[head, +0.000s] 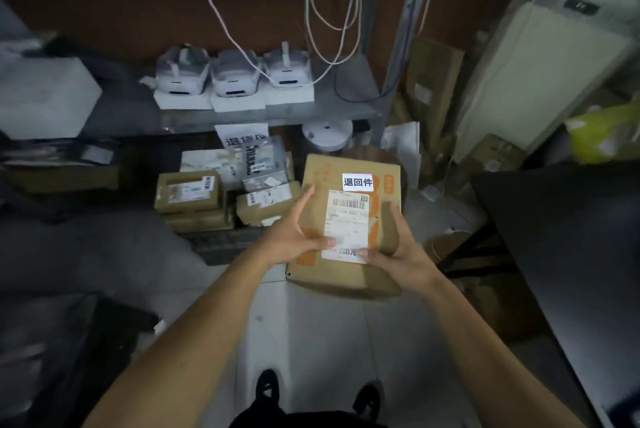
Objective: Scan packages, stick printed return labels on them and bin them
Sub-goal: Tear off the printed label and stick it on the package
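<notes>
Head view shows me a cardboard box held out over the floor in both hands. My left hand lies along its left edge, fingers fairly straight and spread, thumb pressing the bottom of the shipping label. My right hand has a firmer grip: fingers curled over the right edge, thumb pinning the label's lower corner. Both thumbs cover part of the label's last printed line, so I can only read a fragment of it. A white return sticker sits just above the shipping label, touching its top edge.

Left of the box, a dark crate on the floor holds several smaller packages, stacked and overlapping; I cannot count them, and their labels are too small to read. A paper sign hangs from the shelf above them, its lower part hidden by a package. Three white devices stand in a row on that shelf, with cables dropping from overhead. At far right a dark worktop runs out of the picture. The left side is blurred and dim.
</notes>
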